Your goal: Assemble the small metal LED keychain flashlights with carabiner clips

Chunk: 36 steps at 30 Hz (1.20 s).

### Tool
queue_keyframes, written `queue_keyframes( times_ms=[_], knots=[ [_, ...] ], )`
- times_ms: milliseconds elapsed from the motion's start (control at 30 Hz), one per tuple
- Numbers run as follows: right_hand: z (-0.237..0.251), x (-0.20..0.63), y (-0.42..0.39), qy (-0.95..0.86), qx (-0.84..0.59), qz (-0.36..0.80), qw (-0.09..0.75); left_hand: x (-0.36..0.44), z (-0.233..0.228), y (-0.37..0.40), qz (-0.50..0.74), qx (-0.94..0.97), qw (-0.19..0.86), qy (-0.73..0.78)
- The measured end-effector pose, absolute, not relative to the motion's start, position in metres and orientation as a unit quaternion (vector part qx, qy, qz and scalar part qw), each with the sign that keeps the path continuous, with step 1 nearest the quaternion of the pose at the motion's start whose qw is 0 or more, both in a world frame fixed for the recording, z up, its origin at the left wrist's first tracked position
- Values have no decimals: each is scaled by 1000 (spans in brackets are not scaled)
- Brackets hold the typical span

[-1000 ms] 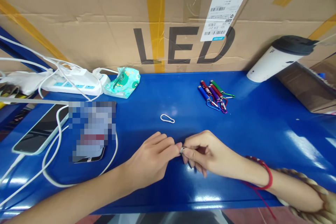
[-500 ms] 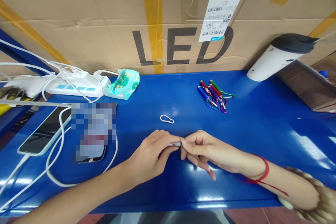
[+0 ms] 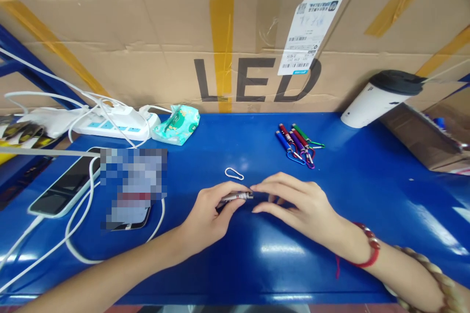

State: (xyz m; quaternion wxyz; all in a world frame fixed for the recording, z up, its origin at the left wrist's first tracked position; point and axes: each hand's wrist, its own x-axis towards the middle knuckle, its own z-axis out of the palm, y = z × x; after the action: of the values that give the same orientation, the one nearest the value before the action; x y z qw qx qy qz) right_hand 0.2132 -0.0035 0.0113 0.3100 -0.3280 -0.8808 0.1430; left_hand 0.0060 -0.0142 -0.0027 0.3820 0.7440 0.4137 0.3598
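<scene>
Left hand (image 3: pixel 211 210) pinches a small silver flashlight (image 3: pixel 237 197) low over the blue table (image 3: pixel 367 190), long axis pointing right toward the right hand (image 3: pixel 293 203), fingers spread and empty, fingertips just beside its tip; loose silver carabiner (image 3: pixel 234 173) just behind.

Both arms are bare, no sleeves; the right wrist wears a red bead bracelet (image 3: pixel 367 249) and a tan bead bracelet (image 3: pixel 429 271).
</scene>
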Motion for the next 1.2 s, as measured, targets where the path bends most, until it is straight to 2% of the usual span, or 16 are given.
queue_keyframes(
  times_ms=[233, 333, 433, 533, 633, 833, 1033, 1200],
  knots=[
    [15, 207, 3, -881, -250, -125, 383, 6, 4, -12, 324, 666, 510, 437],
    [21, 205, 6, -872, -224, -217, 378, 4, 7, -13, 331, 629, 565, 419],
    [29, 206, 8, -878, -193, -260, 352, 2, 10, -13, 332, 623, 587, 398],
    [39, 207, 11, -897, -145, -282, 307, 1, 14, -10, 324, 628, 600, 375],
    [48, 204, 14, -919, -108, -258, 277, 1, 15, -8, 324, 608, 624, 368],
    [56, 195, 19, -931, -94, -203, 287, 0, 7, -7, 343, 584, 654, 337],
    [66, 193, 26, -944, -33, -216, 249, 0, 7, -9, 364, 566, 683, 285],
    [73, 189, 29, -946, 2, -273, 176, -1, 12, -9, 378, 549, 693, 274]
  ],
)
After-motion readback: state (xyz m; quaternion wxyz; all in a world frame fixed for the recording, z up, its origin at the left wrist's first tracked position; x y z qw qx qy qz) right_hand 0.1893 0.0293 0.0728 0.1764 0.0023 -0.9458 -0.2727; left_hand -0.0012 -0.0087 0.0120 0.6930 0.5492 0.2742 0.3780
